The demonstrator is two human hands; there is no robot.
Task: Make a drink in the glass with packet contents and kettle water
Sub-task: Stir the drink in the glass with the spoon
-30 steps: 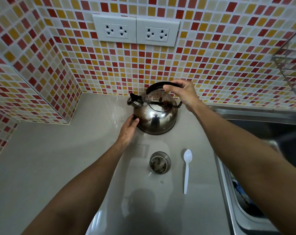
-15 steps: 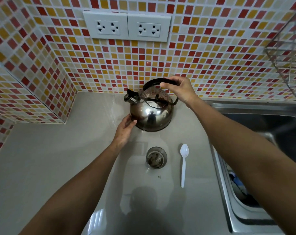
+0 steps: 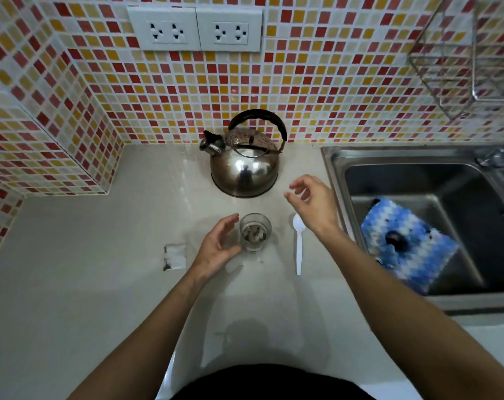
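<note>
A steel kettle [image 3: 245, 168] with a black handle stands on the pale counter near the tiled wall. In front of it stands a small clear glass [image 3: 255, 232] with dark bits inside. My left hand [image 3: 217, 249] is open, fingers curved just left of the glass, at or near its side. My right hand [image 3: 311, 203] hovers open between the kettle and a white plastic spoon [image 3: 298, 243], holding nothing. A torn clear packet [image 3: 175, 256] lies flat to the left of my left hand.
A steel sink [image 3: 418, 226] sits at the right with a blue and white cloth [image 3: 406, 243] inside. A wire rack [image 3: 470, 53] hangs on the wall at the upper right. Two sockets [image 3: 196, 28] sit above the kettle.
Both hands have let go of the kettle and pulled back toward me. The left hand now sits by the glass, the right above the spoon. The view has tilted down.
</note>
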